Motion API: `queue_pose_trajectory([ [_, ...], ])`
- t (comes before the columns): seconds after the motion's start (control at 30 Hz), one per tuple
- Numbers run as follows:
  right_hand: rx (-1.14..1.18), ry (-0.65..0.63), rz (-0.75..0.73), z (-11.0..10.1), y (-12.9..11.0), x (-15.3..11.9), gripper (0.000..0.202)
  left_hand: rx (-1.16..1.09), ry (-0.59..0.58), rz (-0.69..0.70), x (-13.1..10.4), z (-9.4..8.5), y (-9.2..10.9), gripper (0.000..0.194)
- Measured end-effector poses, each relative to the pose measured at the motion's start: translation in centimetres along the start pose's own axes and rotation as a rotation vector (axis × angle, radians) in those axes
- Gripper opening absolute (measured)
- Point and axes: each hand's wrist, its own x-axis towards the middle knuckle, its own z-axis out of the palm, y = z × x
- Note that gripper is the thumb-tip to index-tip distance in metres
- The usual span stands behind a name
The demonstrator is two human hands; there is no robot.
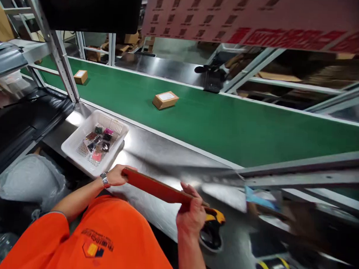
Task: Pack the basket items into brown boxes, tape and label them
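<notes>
A flat, folded piece of brown cardboard (156,188) spans the space between my two hands, above the metal bench. My left hand (118,175), with a wristwatch, is closed on its left end. At the other end my right hand (192,214) grips the cardboard, thumb and fingers around it. Just beyond my left hand stands a white plastic basket (70,143) holding several small bagged packets (98,143). A yellow and black tool (212,227) lies close to my right hand, partly hidden by it; its kind is unclear.
Behind the metal bench (143,150) runs a green conveyor belt (209,124) carrying two small cartons (165,100). A metal post (62,62) rises at left. A sheet of printed codes (196,16) hangs overhead. Another yellow and black device (271,267) lies lower right, blurred.
</notes>
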Motion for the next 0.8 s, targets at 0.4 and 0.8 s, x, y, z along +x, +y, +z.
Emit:
queue_pose_trajectory([
  [0.4, -0.04, -0.144, 0.224, -4.9, 3.6, 0.3, 0.062, -0.006, 0.187, -0.273, 2.7, 8.2, -3.1, 0.038],
  [0.8, -0.045, -0.297, 0.371, -2.1, 4.1, -0.6, 0.076, 0.343, -0.309, 0.046, 4.3, 7.0, -3.6, 0.083],
])
